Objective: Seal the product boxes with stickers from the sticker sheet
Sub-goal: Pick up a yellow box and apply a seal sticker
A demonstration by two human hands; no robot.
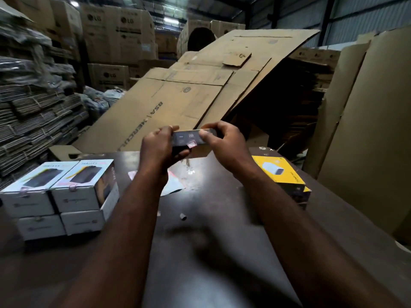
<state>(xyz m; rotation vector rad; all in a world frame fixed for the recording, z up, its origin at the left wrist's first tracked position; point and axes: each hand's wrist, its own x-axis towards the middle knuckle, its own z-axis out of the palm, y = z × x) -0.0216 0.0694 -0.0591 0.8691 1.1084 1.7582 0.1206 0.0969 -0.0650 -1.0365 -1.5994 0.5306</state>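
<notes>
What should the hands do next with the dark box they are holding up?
Probably press the pink sticker flat over the edge of the dark box. The left hand and right hand both grip the box above the table, and the sticker already sits at its lower edge, between the thumbs. After that, it could likely join the white boxes stacked on the left.

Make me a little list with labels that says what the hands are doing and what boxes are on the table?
left hand: grips the left end of the dark box
right hand: grips the right end, thumb on the front face
dark box: held up above the table, a pale sticker on its lower edge
white boxes: four, stacked two high on the left
yellow box: on the right of the table
sticker sheet: flat on the table, partly hidden by the left arm
table: dark and shiny
</notes>
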